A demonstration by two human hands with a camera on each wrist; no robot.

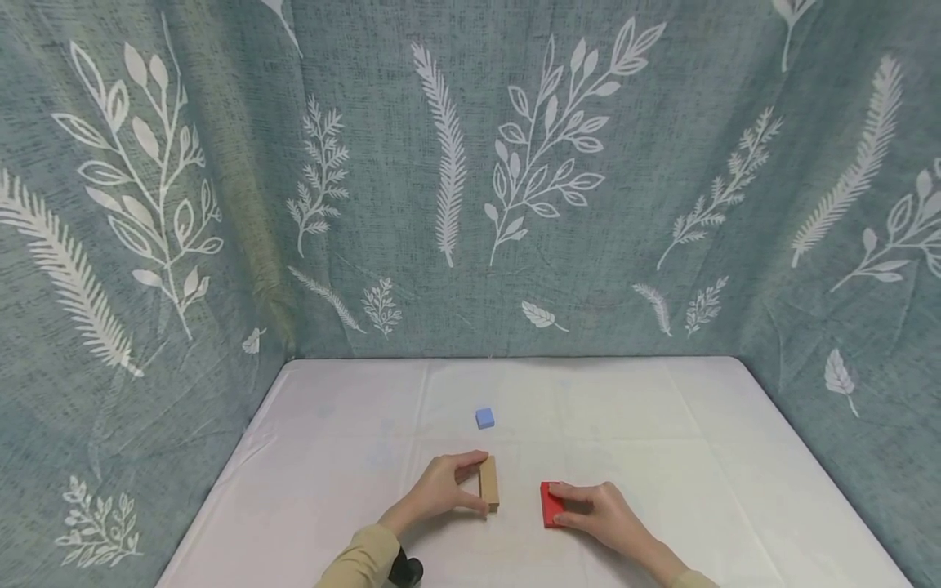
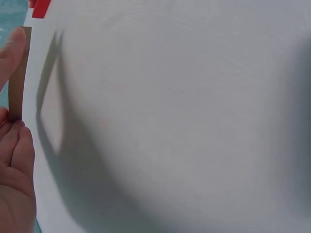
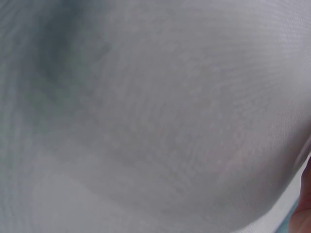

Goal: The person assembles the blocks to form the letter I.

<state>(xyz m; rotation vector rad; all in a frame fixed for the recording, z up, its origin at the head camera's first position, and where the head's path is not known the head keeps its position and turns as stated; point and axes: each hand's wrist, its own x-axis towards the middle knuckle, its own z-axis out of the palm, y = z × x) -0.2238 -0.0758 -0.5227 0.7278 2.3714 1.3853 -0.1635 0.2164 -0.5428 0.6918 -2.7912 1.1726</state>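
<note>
In the head view my left hand (image 1: 439,488) grips a tan rectangular block (image 1: 489,483) by its two ends, thumb at the near end and fingers at the far end. The left wrist view shows the same block (image 2: 17,77) between thumb and fingers, above its shadow on the cloth. To the right, my right hand (image 1: 604,514) holds a flat red block (image 1: 550,506) between thumb and fingers. A small blue block (image 1: 484,418) lies beyond both hands. Only a sliver of the right hand (image 3: 302,204) enters the right wrist view.
A white cloth covers the table (image 1: 338,408). Blue-green curtains (image 1: 382,180) with white leaf prints hang around its back and sides. Near the left sleeve, a black rounded object (image 1: 406,569) shows at the bottom edge.
</note>
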